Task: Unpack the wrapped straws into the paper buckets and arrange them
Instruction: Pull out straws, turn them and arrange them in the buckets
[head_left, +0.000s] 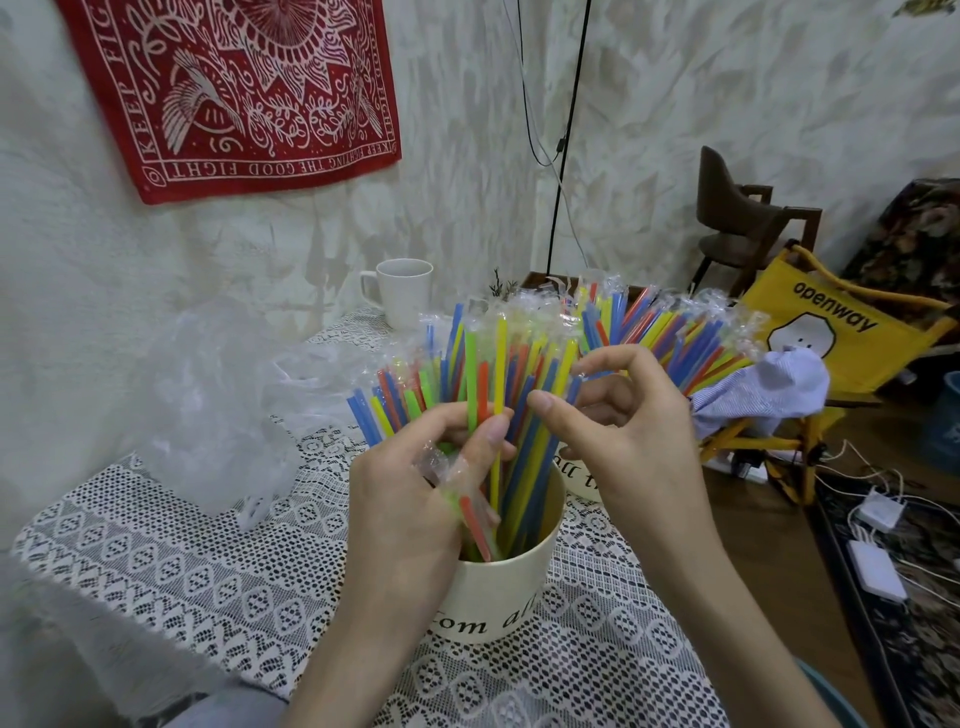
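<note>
Second bucket (584, 480) at centre right mostly hidden behind right hand (631, 441); front bucket (498, 597) lettering partly covered by left hand (410, 499).

Red wall cloth (234, 88) reads "KEEP FIGHTING THE GOOD FIGHT" along its border. Yellow chair (831, 317) says "openway". Near paper bucket (498, 592) shows partial "om all".

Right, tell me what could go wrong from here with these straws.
1. The near bucket is crammed with fanned-out straws; the left hand and right hand working among them could flick some onto the lace tablecloth.
2. Leaning straws may tip the light paper bucket.
3. The far bucket's straws lean toward the table edge and could spill onto the floor.
</note>
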